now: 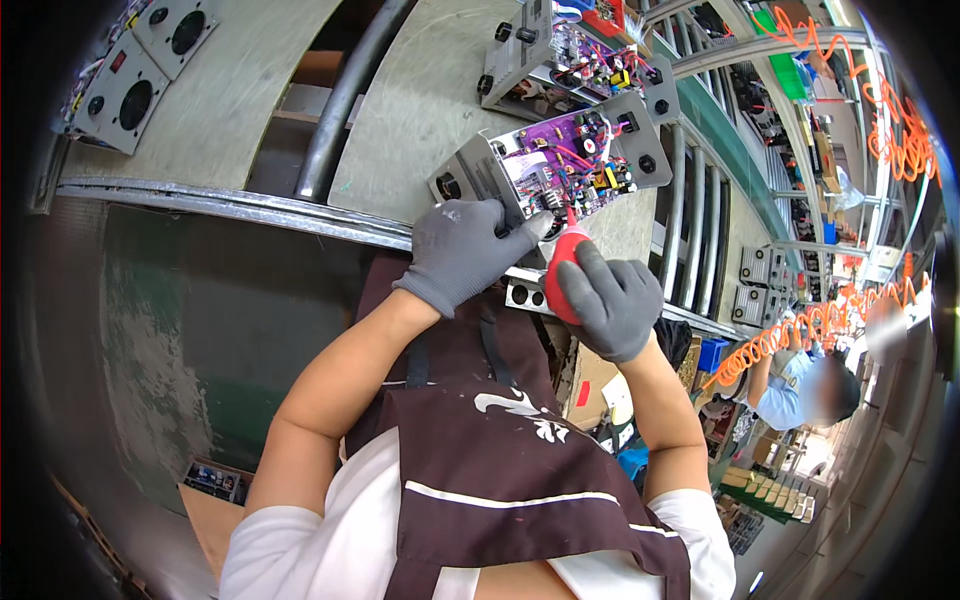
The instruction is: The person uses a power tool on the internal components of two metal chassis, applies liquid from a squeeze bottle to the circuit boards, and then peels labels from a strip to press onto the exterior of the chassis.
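Head view: red bottle (562,283) in right hand (612,305), long axis and tip toward circuitry (562,160); left hand (458,250) at case (478,168), grip unclear.

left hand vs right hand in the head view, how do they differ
The left hand rests against the opened metal unit, while the right hand grips a red bulb-shaped tool. The left hand's thumb stretches toward the tool's tip; the right hand's fingers curl around its body. Both wear grey gloves.

The gloves (458,250) look matt cloth, the roller (345,105) glossy metal
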Demonstrator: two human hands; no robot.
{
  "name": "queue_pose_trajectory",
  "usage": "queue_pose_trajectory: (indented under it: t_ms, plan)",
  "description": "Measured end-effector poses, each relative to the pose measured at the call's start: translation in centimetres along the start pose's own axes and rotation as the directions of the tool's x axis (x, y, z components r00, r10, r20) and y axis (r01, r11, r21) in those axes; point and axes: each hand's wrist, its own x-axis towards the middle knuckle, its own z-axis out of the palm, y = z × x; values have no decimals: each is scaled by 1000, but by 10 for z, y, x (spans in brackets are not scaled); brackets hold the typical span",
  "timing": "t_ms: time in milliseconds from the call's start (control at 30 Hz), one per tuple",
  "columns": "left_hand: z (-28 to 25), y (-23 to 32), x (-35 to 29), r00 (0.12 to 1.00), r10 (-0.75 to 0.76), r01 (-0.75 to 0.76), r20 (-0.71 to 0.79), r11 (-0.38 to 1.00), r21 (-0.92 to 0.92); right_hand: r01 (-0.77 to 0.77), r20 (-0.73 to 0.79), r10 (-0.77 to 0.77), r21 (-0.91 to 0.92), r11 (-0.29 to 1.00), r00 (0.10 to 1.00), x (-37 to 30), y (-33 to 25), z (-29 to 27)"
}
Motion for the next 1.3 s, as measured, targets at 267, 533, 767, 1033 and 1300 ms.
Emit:
queue_pose_trajectory:
  t_ms: [267,533,767,1033,1300]
  plan:
    - [5,-1,5,999,-6,6,47,1000,0,-188,82,176,186,964,981,2,10,-6]
    - [8,0,5,1000,25,-25,15,1000,12,-389,-161,431,239,890,888,-51,0,-14]
    - [11,-1,7,1000,-1,1,25,1000,5,-370,-222,416,222,902,882,-58,4,0]
    - [10,7,3,999,-43,42,-14,997,-59,-395,-192,452,274,877,871,-68,6,-4]
    - [7,17,-1,994,-111,112,13,990,-88,-405,-271,505,348,845,820,-84,6,10]
